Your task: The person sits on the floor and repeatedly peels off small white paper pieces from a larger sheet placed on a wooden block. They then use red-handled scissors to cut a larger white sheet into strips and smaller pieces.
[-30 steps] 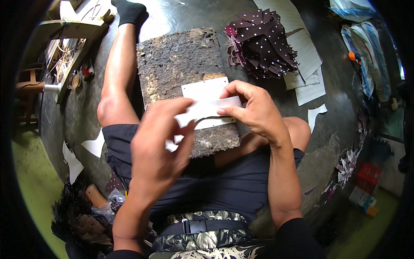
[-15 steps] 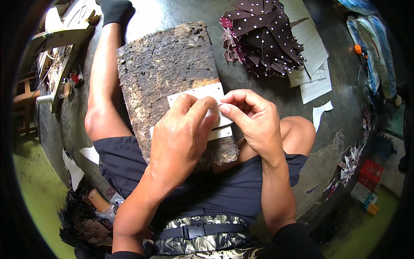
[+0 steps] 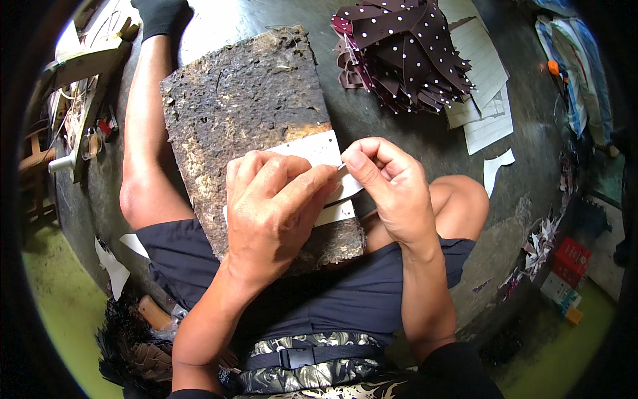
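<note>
A rough, dark, worn board (image 3: 246, 93) lies tilted across my lap. On its near right part rests a flat white piece (image 3: 318, 142) with small dark holes near its edge. Below it shows a second white strip (image 3: 337, 213), and between them a curved white piece (image 3: 348, 187) with a dark edge juts toward my right hand. My left hand (image 3: 266, 206) covers much of these, fingers bent and pressed together at the curved piece; its fingertips are partly hidden. Thumb and forefinger of my right hand (image 3: 392, 189) pinch that piece's upper right edge.
Beyond the board lies a heap of dark polka-dotted cut pieces (image 3: 412, 53), beside lined white sheets (image 3: 488, 126). A white offcut (image 3: 497, 169) is by my right knee. A wooden frame (image 3: 83, 66) stands far left; a red box (image 3: 570, 261) sits at right.
The board has shifted slightly left in view. My left hand has moved a little left and down, its fingers flatter over the white pieces. My right hand keeps pinching at nearly the same place.
</note>
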`<state>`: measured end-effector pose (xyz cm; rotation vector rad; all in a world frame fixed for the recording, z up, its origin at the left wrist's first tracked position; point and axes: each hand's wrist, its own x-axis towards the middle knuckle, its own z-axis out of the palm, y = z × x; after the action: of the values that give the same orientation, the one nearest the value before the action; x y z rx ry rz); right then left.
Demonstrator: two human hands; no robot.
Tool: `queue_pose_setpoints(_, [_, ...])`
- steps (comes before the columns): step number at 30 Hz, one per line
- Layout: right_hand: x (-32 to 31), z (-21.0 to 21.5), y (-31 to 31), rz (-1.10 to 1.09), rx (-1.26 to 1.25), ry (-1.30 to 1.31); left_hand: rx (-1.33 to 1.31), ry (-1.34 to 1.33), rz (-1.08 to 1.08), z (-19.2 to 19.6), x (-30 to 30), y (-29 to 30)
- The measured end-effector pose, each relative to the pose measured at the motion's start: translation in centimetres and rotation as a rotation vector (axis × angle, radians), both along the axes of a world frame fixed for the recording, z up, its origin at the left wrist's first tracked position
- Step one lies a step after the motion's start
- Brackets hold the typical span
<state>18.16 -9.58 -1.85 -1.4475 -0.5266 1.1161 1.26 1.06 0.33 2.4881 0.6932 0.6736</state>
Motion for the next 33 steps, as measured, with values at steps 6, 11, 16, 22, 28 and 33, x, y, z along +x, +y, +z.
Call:
queue_pose_setpoints(6, [-0.3, 0.6, 0.2, 0.012, -0.077, -0.156, -0.010, -0.016, -0.035, -0.3, -0.2, -0.1])
queue_pose_setpoints(11, [-0.2, 0.2, 0.1, 0.004, -0.099, -0.093, -0.045, -0.047, -0.056, -0.6, -0.2, -0.3])
queue_pose_setpoints(16, [-0.3, -0.4, 0.1, 0.006, -0.067, -0.127, -0.075, -0.050, -0.064, -0.7, -0.3, -0.3])
queue_pose_setpoints(22, [-0.9, -1.1, 0.0, -0.006, -0.022, -0.141, -0.039, -0.043, -0.082, -0.7, -0.1, -0.1])
queue_pose_setpoints(28, [-2.2, -1.3, 0.3, -0.040, -0.019, -0.260, -0.038, -0.049, -0.067, -0.8, 0.0, -0.1])
queue_pose_setpoints(33, [-2.3, -2.0, 0.5, -0.068, 0.028, -0.123, -0.068, -0.045, -0.084, -0.7, -0.2, 0.3])
